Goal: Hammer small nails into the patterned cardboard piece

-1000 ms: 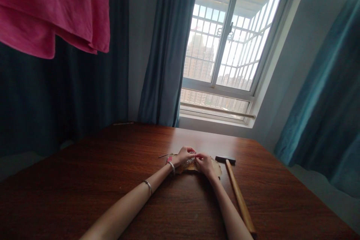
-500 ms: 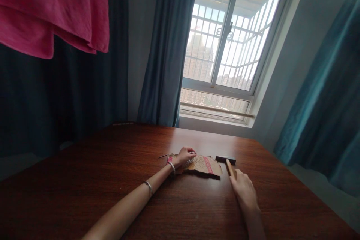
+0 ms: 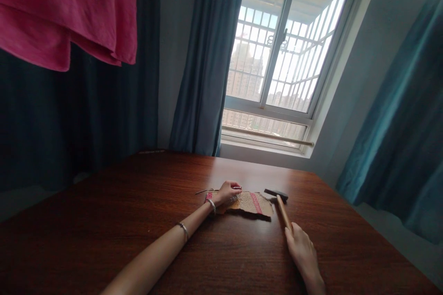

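Toward the far edge of the table (image 3: 104, 221): ragged cardboard (image 3: 248, 202) with pink bands.
Left hand (image 3: 226, 192): over the cardboard's left part, fingertips and thumb pinched together (whether on anything, I cannot tell).
Right hand (image 3: 302, 246): clamped around the hammer (image 3: 283, 211), its head just beside the cardboard.

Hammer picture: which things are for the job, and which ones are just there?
For the job:
hammer, in the right hand
cardboard, at the left hand
perhaps the thin rod

Just around:
pink cloth
blue curtain
window
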`<action>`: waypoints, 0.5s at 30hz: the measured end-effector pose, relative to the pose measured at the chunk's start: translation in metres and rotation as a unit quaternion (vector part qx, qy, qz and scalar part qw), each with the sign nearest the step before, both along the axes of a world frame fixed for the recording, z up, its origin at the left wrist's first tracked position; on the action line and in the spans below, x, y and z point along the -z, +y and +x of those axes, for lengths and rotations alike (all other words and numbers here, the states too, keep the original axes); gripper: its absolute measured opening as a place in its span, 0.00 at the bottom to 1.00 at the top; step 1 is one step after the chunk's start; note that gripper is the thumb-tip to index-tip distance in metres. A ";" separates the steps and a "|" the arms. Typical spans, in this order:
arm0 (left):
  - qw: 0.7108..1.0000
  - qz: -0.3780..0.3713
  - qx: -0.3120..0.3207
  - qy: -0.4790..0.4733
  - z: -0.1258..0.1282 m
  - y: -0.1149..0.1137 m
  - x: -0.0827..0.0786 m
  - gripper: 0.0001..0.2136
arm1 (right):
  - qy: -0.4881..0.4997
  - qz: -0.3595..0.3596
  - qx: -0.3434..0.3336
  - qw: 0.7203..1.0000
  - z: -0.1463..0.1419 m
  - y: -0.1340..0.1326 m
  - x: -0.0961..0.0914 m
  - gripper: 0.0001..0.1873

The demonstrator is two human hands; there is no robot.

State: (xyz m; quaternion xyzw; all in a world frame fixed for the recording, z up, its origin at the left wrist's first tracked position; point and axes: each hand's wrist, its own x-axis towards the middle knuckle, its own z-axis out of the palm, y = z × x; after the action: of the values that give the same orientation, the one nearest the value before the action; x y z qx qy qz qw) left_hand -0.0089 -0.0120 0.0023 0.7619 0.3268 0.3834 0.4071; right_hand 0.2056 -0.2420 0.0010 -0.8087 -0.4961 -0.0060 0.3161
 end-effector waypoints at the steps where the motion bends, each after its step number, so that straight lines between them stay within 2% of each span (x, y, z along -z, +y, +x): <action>1: 1.000 0.001 0.002 -0.003 0.000 0.000 0.000 0.12 | 0.064 0.010 -0.020 0.998 -0.004 0.001 -0.005 0.13; 3: 1.000 0.003 0.007 -0.004 0.000 0.000 0.001 0.12 | 0.205 0.046 -0.070 0.975 -0.015 0.004 -0.016 0.15; 6: 1.000 0.000 0.005 0.000 0.000 -0.001 -0.001 0.12 | 0.395 0.095 -0.124 0.905 -0.033 0.006 -0.037 0.19; 8: 1.000 0.000 -0.001 0.004 -0.001 -0.002 -0.002 0.12 | 0.478 0.097 -0.158 0.858 -0.044 0.006 -0.051 0.20; 11: 1.000 0.007 -0.001 0.012 0.000 -0.003 -0.003 0.11 | 0.543 0.083 -0.197 0.812 -0.058 0.005 -0.067 0.21; 15: 1.000 0.015 0.003 0.009 0.000 -0.002 -0.001 0.11 | 0.582 0.075 -0.214 0.781 -0.073 0.006 -0.074 0.21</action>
State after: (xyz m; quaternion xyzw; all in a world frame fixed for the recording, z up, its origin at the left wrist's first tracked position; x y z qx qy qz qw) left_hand -0.0093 -0.0144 0.0033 0.7724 0.3225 0.3800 0.3937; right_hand 0.1321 -0.2362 0.0749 -0.5050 -0.3760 0.4968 0.5973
